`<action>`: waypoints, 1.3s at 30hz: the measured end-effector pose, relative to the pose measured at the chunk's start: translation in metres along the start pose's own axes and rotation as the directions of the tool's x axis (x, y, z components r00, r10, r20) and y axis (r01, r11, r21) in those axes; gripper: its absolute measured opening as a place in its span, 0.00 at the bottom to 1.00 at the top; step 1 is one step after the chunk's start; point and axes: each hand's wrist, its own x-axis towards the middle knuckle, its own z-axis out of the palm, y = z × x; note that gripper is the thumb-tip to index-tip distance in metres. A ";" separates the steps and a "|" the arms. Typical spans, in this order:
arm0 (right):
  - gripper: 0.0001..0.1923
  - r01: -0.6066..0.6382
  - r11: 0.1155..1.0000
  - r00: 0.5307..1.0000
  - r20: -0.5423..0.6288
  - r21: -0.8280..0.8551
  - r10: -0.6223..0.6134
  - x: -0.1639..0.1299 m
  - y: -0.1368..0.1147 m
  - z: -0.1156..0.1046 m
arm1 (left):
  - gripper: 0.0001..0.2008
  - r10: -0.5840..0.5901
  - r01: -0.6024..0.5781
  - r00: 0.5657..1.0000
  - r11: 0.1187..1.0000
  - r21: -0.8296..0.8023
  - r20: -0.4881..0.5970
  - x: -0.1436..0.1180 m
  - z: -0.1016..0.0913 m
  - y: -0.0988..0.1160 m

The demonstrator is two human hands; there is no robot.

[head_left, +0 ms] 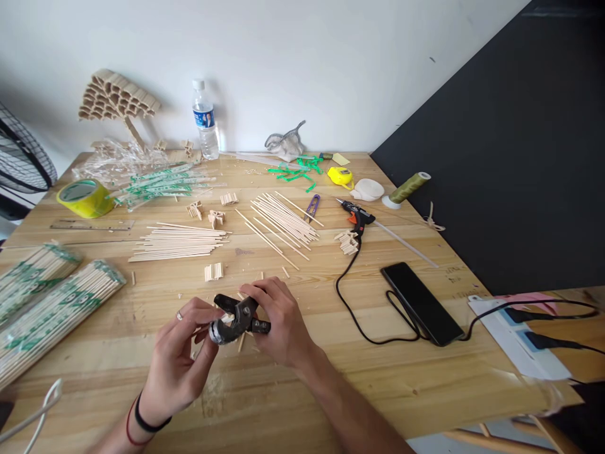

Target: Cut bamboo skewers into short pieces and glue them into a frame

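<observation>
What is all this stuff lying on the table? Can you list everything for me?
table: one, light wood, under everything
loose sticks: two heaps, pale, table middle
wrapped stick bundles: several, green-printed, left edge
short stick blocks: a few, pale, scattered mid-table
tape roll: one, yellow-green, far left
ruler: one, beside the tape
water bottle: one, clear, by the wall
stick tree model: one, tan, back left
glue gun: one, black, right of centre
phone: one, black, right
thread spool: one, olive, far right
cutter: one, black, held in both hands
left hand: ring, wristbands, on the cutter
right hand: on the cutter
</observation>
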 end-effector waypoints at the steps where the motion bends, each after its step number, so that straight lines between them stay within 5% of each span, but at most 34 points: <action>1: 0.29 0.002 1.000 1.000 -0.001 -0.002 -0.002 0.000 0.000 0.000 | 0.10 0.000 0.000 1.000 1.000 -0.002 0.001 0.000 0.000 0.000; 15: 0.19 -0.072 0.997 0.997 0.003 -0.036 0.072 -0.001 -0.005 0.003 | 0.09 -0.015 0.015 1.000 1.000 0.017 0.004 -0.001 0.002 -0.002; 28: 0.10 0.011 0.991 0.996 -0.090 -0.135 -0.024 -0.001 -0.007 0.002 | 0.08 0.001 -0.001 1.000 1.000 -0.009 -0.020 0.001 0.001 0.005; 34: 0.09 -0.018 0.991 0.995 -0.103 -0.136 0.004 -0.007 -0.005 0.007 | 0.08 -0.108 0.101 0.993 0.988 -0.114 -0.056 0.002 0.000 0.003; 39: 0.13 -0.145 0.989 0.977 -0.156 0.012 0.145 -0.005 -0.001 0.003 | 0.10 -0.191 0.182 0.981 0.967 -0.176 -0.037 0.001 0.001 -0.001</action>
